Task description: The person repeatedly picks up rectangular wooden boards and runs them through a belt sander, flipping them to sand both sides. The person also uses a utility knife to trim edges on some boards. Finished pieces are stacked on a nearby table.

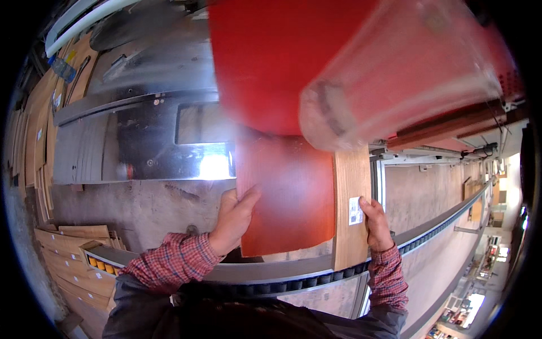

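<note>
My right hand [377, 225] is closed on the right edge of a narrow light wooden board [351, 246], its thumb beside a white printed label [355, 211]. To the left of the board's visible strip hangs a reddish-orange flexible sheet [288, 203]. My left hand [234, 219] is closed at that sheet's left edge, thumb on top; its other fingers are hidden underneath. Whether something else lies behind the sheet there, I cannot tell. A brighter red panel [265, 62] is above. A blurred translucent plastic piece [395, 85] covers the board's far end.
A dark metal machine bed [135, 141] lies to the left. In front of me runs a rail with black rollers [316, 280], extending to the right. Stacked wooden boards [73, 260] lie at the lower left. A plastic bottle [63, 69] is at the far left.
</note>
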Tool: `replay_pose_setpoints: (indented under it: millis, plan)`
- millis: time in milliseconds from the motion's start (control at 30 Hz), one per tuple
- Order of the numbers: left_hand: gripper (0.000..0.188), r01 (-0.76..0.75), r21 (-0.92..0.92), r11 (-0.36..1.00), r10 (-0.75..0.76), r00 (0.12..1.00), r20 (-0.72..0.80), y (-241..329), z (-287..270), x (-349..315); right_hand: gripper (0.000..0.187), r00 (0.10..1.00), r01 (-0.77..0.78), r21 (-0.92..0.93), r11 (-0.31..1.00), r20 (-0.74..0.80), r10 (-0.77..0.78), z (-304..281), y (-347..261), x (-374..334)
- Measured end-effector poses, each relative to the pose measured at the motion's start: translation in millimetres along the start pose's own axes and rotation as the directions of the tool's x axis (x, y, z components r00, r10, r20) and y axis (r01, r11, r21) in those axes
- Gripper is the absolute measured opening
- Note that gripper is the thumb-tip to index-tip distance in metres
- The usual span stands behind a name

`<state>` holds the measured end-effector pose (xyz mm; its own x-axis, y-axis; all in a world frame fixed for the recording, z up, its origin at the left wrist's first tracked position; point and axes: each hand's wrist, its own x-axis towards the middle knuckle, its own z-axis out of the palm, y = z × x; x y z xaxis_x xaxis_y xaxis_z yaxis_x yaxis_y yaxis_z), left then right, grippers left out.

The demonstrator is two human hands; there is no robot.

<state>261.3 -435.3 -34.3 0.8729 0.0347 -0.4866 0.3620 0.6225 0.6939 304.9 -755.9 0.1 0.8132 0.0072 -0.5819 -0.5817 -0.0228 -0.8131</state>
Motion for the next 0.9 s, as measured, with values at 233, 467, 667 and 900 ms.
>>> replay_pose_setpoints:
  millis: [233, 467, 667, 900]
  plan:
    - [0.023, -0.138, 0.142, 0.98, 0.13, 0.99, 0.061, -68, 53, 37, 0.05, 0.998, 0.043, -0.094, 0.995, 0.058, -0.038, -85, -11, 20]
    - [0.032, -0.254, 0.118, 0.96, 0.253, 0.967, 0.021, -131, 143, 81, 0.046, 0.927, 0.151, -0.557, 0.817, -0.207, -0.313, -184, -21, 55]
    - [0.032, -0.03, 0.304, 0.952, -0.008, 0.992, 0.125, -130, 113, 40, 0.047, 0.52, 0.634, -0.564, 0.529, -0.195, -0.831, -178, -23, 32]
    - [0.037, -0.151, 0.278, 0.949, 0.116, 0.983, 0.14, -52, 0, -136, 0.049, 0.675, 0.648, -0.309, 0.696, -0.188, -0.713, -56, -3, -96]
